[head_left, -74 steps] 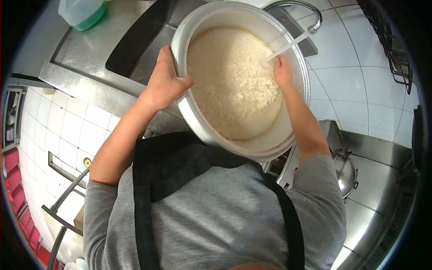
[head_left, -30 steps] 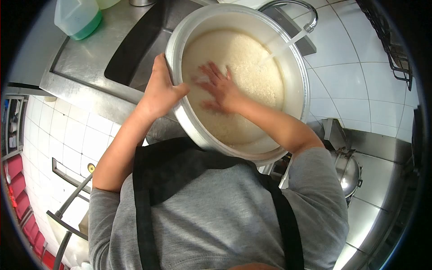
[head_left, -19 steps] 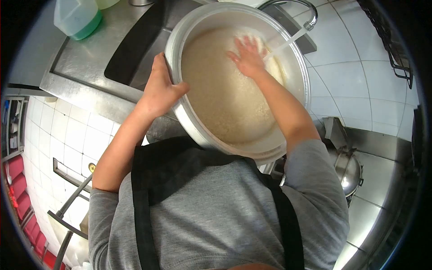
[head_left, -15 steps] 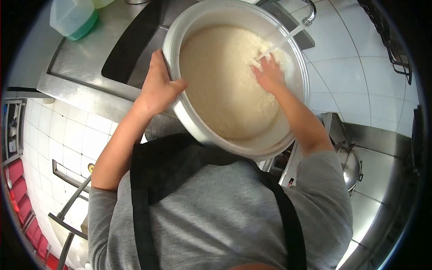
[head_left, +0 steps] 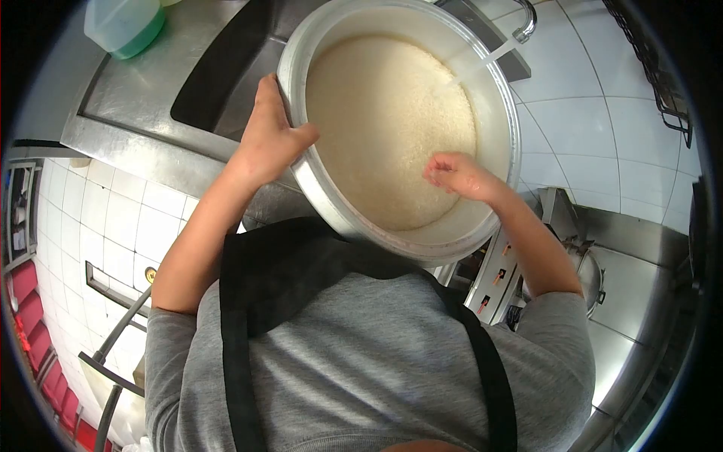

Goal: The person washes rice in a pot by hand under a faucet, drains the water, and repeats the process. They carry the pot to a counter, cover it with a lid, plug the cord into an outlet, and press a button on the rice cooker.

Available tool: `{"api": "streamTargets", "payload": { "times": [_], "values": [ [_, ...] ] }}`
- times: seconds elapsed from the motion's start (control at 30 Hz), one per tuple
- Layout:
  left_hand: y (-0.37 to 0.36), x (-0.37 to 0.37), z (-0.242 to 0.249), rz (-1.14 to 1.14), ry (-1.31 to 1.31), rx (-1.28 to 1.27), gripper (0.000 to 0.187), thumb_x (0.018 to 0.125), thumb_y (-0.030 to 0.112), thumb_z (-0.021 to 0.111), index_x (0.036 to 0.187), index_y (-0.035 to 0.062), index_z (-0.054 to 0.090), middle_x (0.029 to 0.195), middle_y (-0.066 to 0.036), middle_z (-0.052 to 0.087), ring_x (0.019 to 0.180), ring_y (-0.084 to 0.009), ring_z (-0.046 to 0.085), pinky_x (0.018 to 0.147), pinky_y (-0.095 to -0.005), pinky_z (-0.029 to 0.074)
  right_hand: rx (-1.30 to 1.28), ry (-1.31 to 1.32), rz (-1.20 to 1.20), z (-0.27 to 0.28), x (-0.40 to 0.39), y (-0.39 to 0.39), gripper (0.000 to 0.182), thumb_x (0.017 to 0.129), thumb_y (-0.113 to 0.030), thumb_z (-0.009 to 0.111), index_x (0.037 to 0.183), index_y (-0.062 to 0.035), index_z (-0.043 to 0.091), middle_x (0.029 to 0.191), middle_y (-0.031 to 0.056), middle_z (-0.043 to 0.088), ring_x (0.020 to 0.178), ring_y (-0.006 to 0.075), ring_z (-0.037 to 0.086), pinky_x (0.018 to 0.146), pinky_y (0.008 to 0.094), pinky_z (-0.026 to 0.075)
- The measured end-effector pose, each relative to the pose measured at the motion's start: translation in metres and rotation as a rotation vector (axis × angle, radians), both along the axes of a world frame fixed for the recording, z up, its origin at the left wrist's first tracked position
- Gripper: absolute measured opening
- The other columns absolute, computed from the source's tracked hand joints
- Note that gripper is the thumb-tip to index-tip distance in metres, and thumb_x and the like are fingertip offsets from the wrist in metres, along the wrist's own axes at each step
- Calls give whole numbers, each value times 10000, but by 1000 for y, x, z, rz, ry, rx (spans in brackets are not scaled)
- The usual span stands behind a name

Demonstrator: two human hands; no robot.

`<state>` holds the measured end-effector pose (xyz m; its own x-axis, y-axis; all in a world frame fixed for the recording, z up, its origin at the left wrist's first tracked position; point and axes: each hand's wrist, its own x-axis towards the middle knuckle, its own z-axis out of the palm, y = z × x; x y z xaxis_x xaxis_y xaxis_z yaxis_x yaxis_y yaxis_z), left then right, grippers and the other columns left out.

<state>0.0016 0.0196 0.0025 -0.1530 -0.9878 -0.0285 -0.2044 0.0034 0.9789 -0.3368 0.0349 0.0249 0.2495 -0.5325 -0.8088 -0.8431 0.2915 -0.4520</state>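
Observation:
A large metal pot (head_left: 339, 215) holds pale rice (head_left: 384, 113) under cloudy water and leans toward my apron. My left hand (head_left: 273, 139) grips the pot's left rim, its thumb over the top edge and its fingers along the outer wall. Over the lower right part of the rice hovers my right hand (head_left: 461, 177), wet, with curled fingers; whether anything is inside them is hidden. Water (head_left: 486, 62) runs from a curved chrome faucet (head_left: 525, 26) into the pot at its upper right.
The dark sink basin (head_left: 226, 83) lies left of and beneath the pot, set in a steel counter (head_left: 143, 162). A container of green liquid (head_left: 135, 34) stands at the upper left. To the right are a tiled wall (head_left: 572, 120), a wire rack (head_left: 663, 98) and a round metal lid (head_left: 591, 279).
My right hand has come out of the rice under the stream, moved down toward me, and its spread fingers have curled. The left hand stays on the rim.

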Motion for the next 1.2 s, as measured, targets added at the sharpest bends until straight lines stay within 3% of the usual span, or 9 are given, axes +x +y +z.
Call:
{"api": "streamTargets", "payload": {
  "times": [0.13,0.27,0.33,0.47,0.6,0.8,1.0,1.1,1.2],
  "values": [
    [1,0,6,15,-76,-11,756,686,53,617,1321,-105,239,1168,-221,491,1089,-258,492,963,-320,376,165,139,616,-24,-10,4,144,846,-176,564,861,-54,638,759,20,614,732,146,592,619,280,467],
    [-1,1,-4,19,-76,-56,747,678,54,616,1312,-103,254,1157,-218,499,1079,-254,500,956,-323,382,495,-144,312,-45,65,-9,194,853,-178,552,956,-21,603,797,72,624,686,176,620,612,320,526],
    [-1,0,-3,25,-80,-67,740,675,49,613,1308,-99,261,1155,-213,501,1074,-252,504,952,-323,384,567,-457,192,-48,98,-29,407,874,-247,515,1200,-3,495,957,161,639,820,254,667,693,365,562],
    [0,-1,-3,44,-70,-76,733,675,43,607,1311,-88,266,1151,-206,503,1075,-248,501,951,-319,383,590,-819,-255,-68,130,-82,439,939,-309,453,1296,-54,436,1074,218,620,926,342,642,811,449,533],
    [0,-1,-3,31,-36,-71,725,680,37,601,1312,-82,267,1148,-202,500,1085,-244,490,962,-312,369,439,-1094,-462,-87,106,-148,450,953,-326,434,1339,-99,397,1265,253,500,1135,387,525,963,491,426],
    [0,-1,2,31,-59,-42,726,684,36,609,1311,-77,260,1147,-199,495,1088,-246,484,971,-318,360,202,-1192,-774,-99,20,-205,452,947,-338,458,1335,-112,411,1335,193,456,1207,346,467,912,444,450],
    [0,-2,-2,22,-19,-30,706,692,18,607,1304,-64,267,1145,-189,491,1081,-237,487,963,-323,371,-167,-280,-743,-45,-35,-196,414,916,-334,514,1282,-144,491,1319,120,481,1067,277,529,870,406,469],
    [-1,-2,-4,15,-17,-22,700,698,8,604,1307,-56,264,1153,-182,484,1078,-234,488,960,-320,374,-174,92,-52,24,-2,-162,460,884,-361,559,1284,-143,498,1264,94,532,990,233,550,847,386,476],
    [-1,-3,-6,25,24,-23,656,684,47,625,1240,-83,301,1119,-221,470,1056,-277,492,943,-347,387,-292,-57,24,44,0,-169,503,871,-386,576,1301,-141,489,1199,70,584,976,210,571,859,372,467]
  ]
}}
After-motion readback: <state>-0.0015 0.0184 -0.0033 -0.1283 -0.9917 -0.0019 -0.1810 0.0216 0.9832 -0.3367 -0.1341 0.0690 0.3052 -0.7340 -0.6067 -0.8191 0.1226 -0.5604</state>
